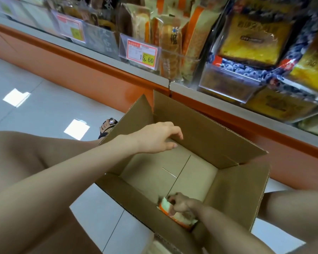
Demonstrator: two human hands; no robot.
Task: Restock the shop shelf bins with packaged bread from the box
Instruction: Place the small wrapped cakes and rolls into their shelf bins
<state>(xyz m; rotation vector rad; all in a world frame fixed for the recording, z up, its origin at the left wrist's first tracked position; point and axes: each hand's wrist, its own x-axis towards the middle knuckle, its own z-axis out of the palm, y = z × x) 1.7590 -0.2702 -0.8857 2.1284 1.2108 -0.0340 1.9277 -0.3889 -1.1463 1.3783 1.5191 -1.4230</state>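
Observation:
An open cardboard box [233, 195] stands on the floor below the shelf. Deep in its near corner lies a bread packet [165, 208] in white and orange wrapping, and my right hand [180, 203] is closed around it. My left hand [158, 138] hovers over the box's far left flap, fingers loosely curled and apart, holding nothing. Apart from that packet, the box floor is bare cardboard. On the shelf above, clear plastic bins [226, 85] hold packaged bread [171, 44], standing upright.
A price tag [141, 54] reading 15.60 hangs on a bin front. The shelf has a grey edge and an orange base panel [92, 74]. Blueberry-patterned yellow packs [250, 43] fill the right bins. A sandalled foot [106, 125] rests on the grey tiled floor left of the box.

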